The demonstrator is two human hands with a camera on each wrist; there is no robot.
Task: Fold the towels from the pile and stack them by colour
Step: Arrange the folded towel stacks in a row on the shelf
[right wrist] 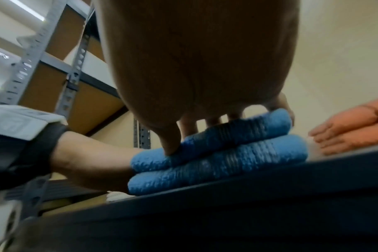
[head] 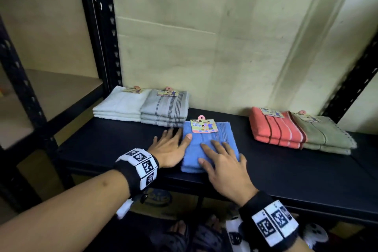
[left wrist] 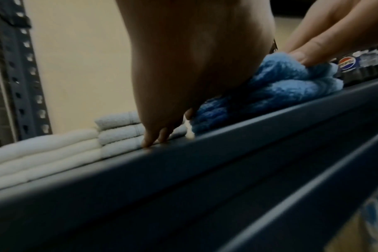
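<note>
Near the shelf (head: 286, 180) front, right hand (head: 223, 166) presses the blue towel (head: 206, 145) flat, fingers straight, while left hand (head: 169, 147) braces its edge, likely squaring the fold.

Left hand (head: 168, 148) flat, fingers spread, right hand (head: 224, 166) flat — both palms down

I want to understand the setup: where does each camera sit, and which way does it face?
Head: above, looking down at the black shelf; both forearms show.
Left wrist: at shelf edge, facing the folded white towel stack; left hand shows.
Right wrist: low, facing the wall; right hand shows.
All three share the folded blue terry towels.
</note>
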